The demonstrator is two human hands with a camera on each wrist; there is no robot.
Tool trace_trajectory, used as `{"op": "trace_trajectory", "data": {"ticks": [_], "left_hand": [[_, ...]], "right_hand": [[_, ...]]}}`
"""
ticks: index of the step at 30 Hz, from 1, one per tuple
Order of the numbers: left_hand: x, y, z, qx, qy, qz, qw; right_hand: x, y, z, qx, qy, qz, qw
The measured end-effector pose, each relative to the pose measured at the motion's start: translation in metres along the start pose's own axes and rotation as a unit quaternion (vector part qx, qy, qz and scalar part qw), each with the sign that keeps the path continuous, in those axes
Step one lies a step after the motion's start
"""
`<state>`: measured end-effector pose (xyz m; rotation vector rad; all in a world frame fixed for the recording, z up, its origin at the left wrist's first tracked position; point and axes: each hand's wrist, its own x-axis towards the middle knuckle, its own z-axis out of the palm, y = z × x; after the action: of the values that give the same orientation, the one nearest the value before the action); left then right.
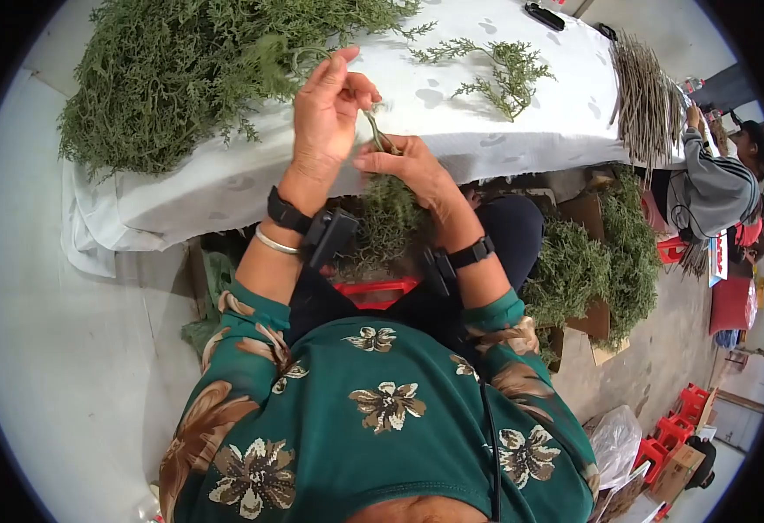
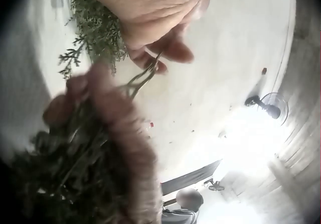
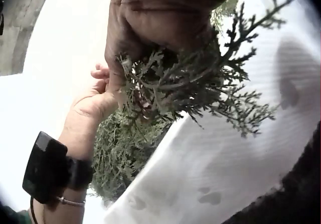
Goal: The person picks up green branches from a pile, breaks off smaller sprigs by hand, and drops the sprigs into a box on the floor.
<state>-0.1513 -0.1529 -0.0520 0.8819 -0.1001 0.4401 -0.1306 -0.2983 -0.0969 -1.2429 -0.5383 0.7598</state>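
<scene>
**Two hands pinch a green sprig at the table's near edge**

The left hand pinches thin, bare stems between thumb and fingers. The right hand grips the same sprig lower down, thumb against curled fingers, its foliage hanging in front of the white-covered table. How firmly either hand presses, I cannot tell.

As for what could go wrong, the biggest worry looks to be the large heap of greenery on the table's left part: it reaches the near edge, so a snagged branch could drag some over. Next, the sprig could slip downward if the right hand's grip loosened, since its leafy mass hangs below. Smallest, the thin stems could crack if bent sharply between the two hands.

Among containers, the largest near the table is a cardboard box, below its right part, with bushy greenery in or around it; the foliage hides which. A clear plastic bag lies on the floor farther out from the table's near side; its contents cannot be made out. Below the table's near edge, between the person's legs, shows a red plastic rim, of a stool or a basket, I cannot tell.

On the table's right end lies a bundle of thin sticks, and between it and the heap, a loose sprig.
</scene>
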Motion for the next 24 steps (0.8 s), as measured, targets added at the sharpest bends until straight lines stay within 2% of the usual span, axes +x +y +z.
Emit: {"op": "trace_trajectory", "data": {"ticks": [2,4,5,6,8,9,11,12,13,14,15,17,19,20,21,23,24], "left_hand": [[0.004,0.006,-0.003,-0.005,-0.012,-0.032,0.999],[0.003,0.010,-0.002,-0.020,-0.036,-0.095,0.995],[0.003,0.014,-0.001,-0.021,-0.036,-0.098,0.994],[0.003,0.021,-0.001,-0.024,-0.068,-0.131,0.989],[-0.001,0.034,-0.001,-0.028,-0.127,-0.196,0.972],[-0.006,0.043,0.003,-0.027,-0.124,-0.200,0.972],[-0.025,0.067,0.018,0.051,-0.129,-0.278,0.950],[-0.036,0.075,0.024,0.089,-0.130,-0.316,0.935],[-0.046,0.080,0.029,0.090,-0.126,-0.320,0.935],[-0.056,0.083,0.034,0.081,-0.142,-0.362,0.918],[-0.066,0.086,0.041,0.071,-0.159,-0.400,0.900],[-0.090,0.095,0.054,0.181,-0.202,-0.386,0.882],[-0.104,0.113,0.067,0.216,-0.242,-0.438,0.838],[-0.094,0.138,0.039,0.152,-0.119,-0.370,0.909],[-0.079,0.158,0.012,0.085,0.005,-0.280,0.956],[-0.076,0.154,0.004,0.089,-0.012,-0.281,0.955],[-0.083,0.152,-0.001,0.085,-0.026,-0.293,0.952]], "right_hand": [[-0.002,0.004,-0.006,-0.031,-0.018,0.025,0.999],[-0.006,0.007,-0.008,-0.103,0.039,0.000,0.994],[-0.008,0.007,-0.009,-0.138,0.069,-0.015,0.988],[-0.014,0.000,-0.008,-0.137,0.071,-0.015,0.988],[-0.040,-0.036,0.004,-0.172,0.033,0.040,0.984],[-0.055,-0.048,0.009,-0.187,0.013,0.069,0.980],[-0.083,-0.059,0.010,-0.323,-0.011,0.016,0.946],[-0.096,-0.064,0.011,-0.343,-0.050,-0.009,0.938],[-0.108,-0.068,0.012,-0.362,-0.089,-0.036,0.927],[-0.119,-0.073,0.012,-0.359,-0.089,-0.034,0.929],[-0.129,-0.078,0.010,-0.350,-0.133,-0.031,0.927],[-0.147,-0.085,0.007,-0.331,-0.208,-0.030,0.920],[-0.160,-0.089,-0.013,-0.293,-0.309,-0.056,0.903],[-0.171,-0.092,-0.033,-0.261,-0.376,-0.080,0.885],[-0.193,-0.109,-0.060,-0.275,-0.241,-0.035,0.930],[-0.214,-0.119,-0.093,-0.143,0.003,-0.014,0.990],[-0.210,-0.116,-0.095,-0.075,0.056,-0.022,0.995]]}}
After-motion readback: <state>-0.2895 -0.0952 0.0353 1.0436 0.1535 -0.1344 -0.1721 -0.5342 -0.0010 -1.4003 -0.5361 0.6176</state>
